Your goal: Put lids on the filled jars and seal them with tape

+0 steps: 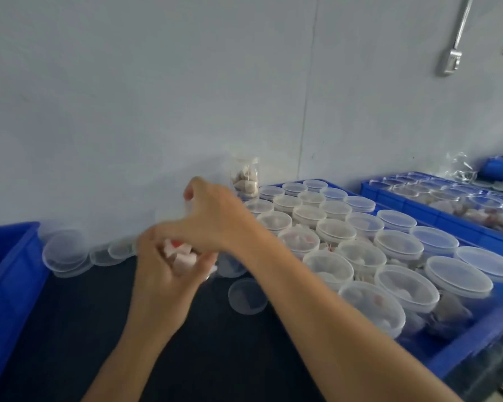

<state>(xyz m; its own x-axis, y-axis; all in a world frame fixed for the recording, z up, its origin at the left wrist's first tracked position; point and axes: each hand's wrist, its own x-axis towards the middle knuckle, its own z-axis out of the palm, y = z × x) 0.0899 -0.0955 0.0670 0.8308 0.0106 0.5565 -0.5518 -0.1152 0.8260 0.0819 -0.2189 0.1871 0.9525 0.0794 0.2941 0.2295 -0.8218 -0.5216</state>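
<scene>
My left hand [163, 277] grips a clear jar [182, 256] filled with pale and red pieces, held tilted over the dark table. My right hand [215, 216] hovers right above the jar's mouth with thumb and fingers curled round a faint, blurred clear lid [172, 216]. A loose clear lid [247, 295] lies on the table just right of my hands. More loose lids [67, 252] are piled by the wall at the left. No tape is in sight.
A blue crate [459, 355] on the right holds several lidded filled jars. One filled jar [244, 177] stands by the wall. A second blue crate [389, 195] with jars sits farther right. A blue bin [6, 271] stands at the left edge.
</scene>
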